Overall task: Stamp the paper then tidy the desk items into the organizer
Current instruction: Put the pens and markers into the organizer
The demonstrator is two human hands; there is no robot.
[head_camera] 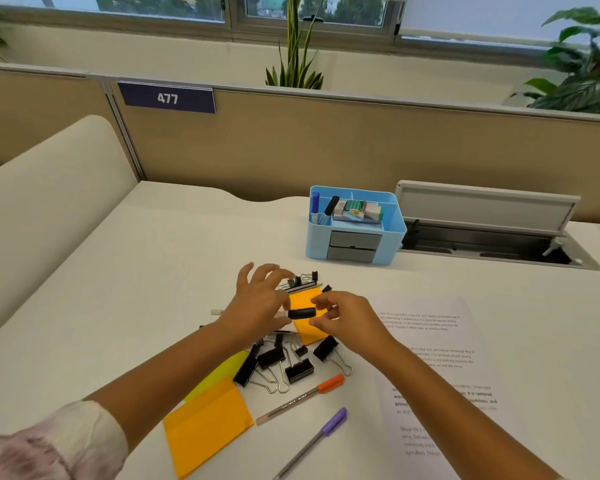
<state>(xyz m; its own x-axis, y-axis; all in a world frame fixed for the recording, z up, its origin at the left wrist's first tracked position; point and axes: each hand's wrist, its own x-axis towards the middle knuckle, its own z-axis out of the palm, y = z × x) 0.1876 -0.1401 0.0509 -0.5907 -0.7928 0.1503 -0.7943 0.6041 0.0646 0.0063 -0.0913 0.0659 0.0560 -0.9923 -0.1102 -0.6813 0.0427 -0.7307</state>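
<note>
A small black cylindrical stamp point(302, 313) hangs above an orange sticky pad point(309, 318), pinched at its two ends between my left hand point(260, 303) and my right hand point(347, 318). The printed paper point(440, 375) lies flat to the right, under my right forearm. A pile of black binder clips point(284, 363) sits just below my hands, with more clips point(303, 280) behind them. The blue organizer point(355, 226) stands farther back, holding a blue marker, a black item and a small box.
An orange-capped pen point(302, 398) and a purple-capped pen point(312, 441) lie near the front. An orange note pad point(207, 429) and a yellow one point(222, 372) lie at the front left. An open cable hatch point(492, 237) is in the desk at the back right. A partition wall closes the back.
</note>
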